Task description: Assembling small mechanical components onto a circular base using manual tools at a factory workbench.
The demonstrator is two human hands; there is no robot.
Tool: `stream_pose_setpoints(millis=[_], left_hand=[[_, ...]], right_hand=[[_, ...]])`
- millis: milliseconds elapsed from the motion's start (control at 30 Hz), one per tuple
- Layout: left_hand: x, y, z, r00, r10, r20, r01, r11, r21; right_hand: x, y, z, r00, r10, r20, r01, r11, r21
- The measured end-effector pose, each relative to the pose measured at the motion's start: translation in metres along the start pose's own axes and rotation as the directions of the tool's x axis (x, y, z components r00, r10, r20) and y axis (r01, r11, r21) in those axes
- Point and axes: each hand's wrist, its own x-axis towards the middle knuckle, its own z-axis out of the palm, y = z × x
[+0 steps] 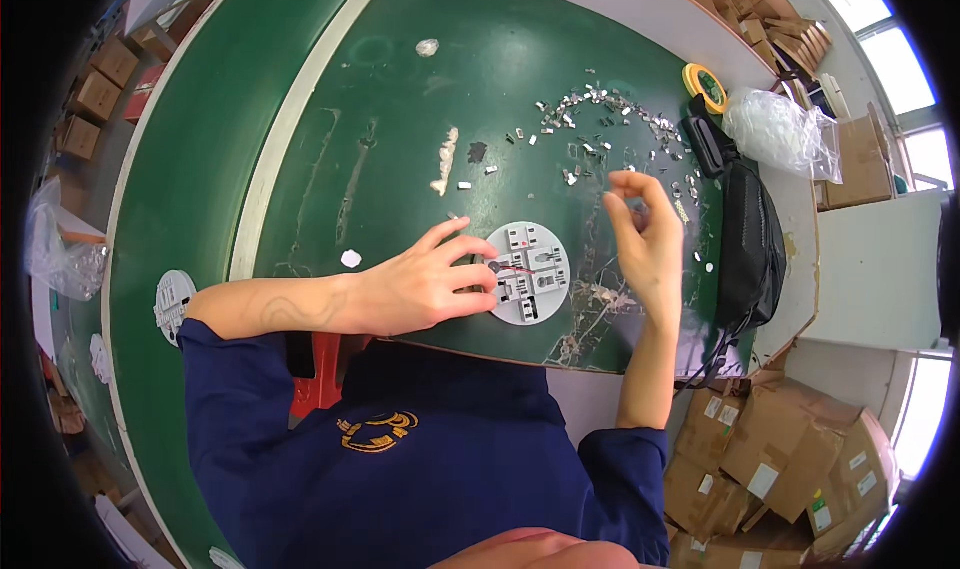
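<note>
A round light-grey plastic plate (548, 286) lies on the green table in front of me. Raised blocks, slots and a short red-and-dark wire show on its face. My left hand (430, 284) reaches in from the left, fingers spread, with some fingertips on the plate's left edge beside a small dark round part (495, 267). To the right of the plate, my right hand (648, 244) is raised above the table. Its thumb and index finger are bent together in a pinch; whatever is between them is too small to make out.
Many small metallic and dark pieces (600, 99) lie scattered at the far right. A yellow tape roll (706, 88), a clear plastic bag (780, 129) and a black bag (750, 239) line the right edge. Another round grey plate (174, 304) sits left, past a pale divider strip (262, 194).
</note>
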Motion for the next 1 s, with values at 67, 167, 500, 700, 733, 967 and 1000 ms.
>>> stream_pose_setpoints(millis=[67, 167, 500, 700, 733, 967, 1000], left_hand=[[-0.001, -0.001, 0.005, 1.0, 0.001, 0.014, -0.001, 1.0, 0.004], [0.006, 0.002, 0.003, 0.991, -0.134, -0.015, 0.129, 0.976, -0.177], [0.05, 0.02, 0.012, 0.929, -0.291, 0.23, 0.329, 0.932, -0.15], [0.039, 0.028, 0.017, 0.933, -0.35, 0.082, 0.359, 0.901, -0.244], [0.037, 0.028, 0.02, 0.922, -0.386, 0.026, 0.376, 0.879, -0.293], [0.023, 0.042, 0.044, 0.833, -0.514, -0.204, 0.381, 0.8, -0.463], [0.022, 0.043, 0.046, 0.812, -0.533, -0.238, 0.379, 0.792, -0.479]], right_hand=[[-0.015, -0.015, -0.008, 0.997, 0.072, -0.037, -0.064, 0.981, 0.183], [-0.041, -0.021, -0.002, 0.991, 0.135, -0.004, -0.127, 0.942, 0.311], [-0.065, -0.008, 0.008, 0.992, 0.082, 0.098, -0.112, 0.924, 0.366], [-0.076, -0.009, 0.003, 0.972, 0.118, 0.203, -0.17, 0.95, 0.263], [-0.076, -0.01, 0.004, 0.967, 0.124, 0.222, -0.175, 0.958, 0.227], [-0.079, -0.008, 0.01, 0.954, 0.101, 0.282, -0.164, 0.963, 0.212], [-0.079, -0.008, 0.011, 0.949, 0.099, 0.3, -0.167, 0.964, 0.209]])
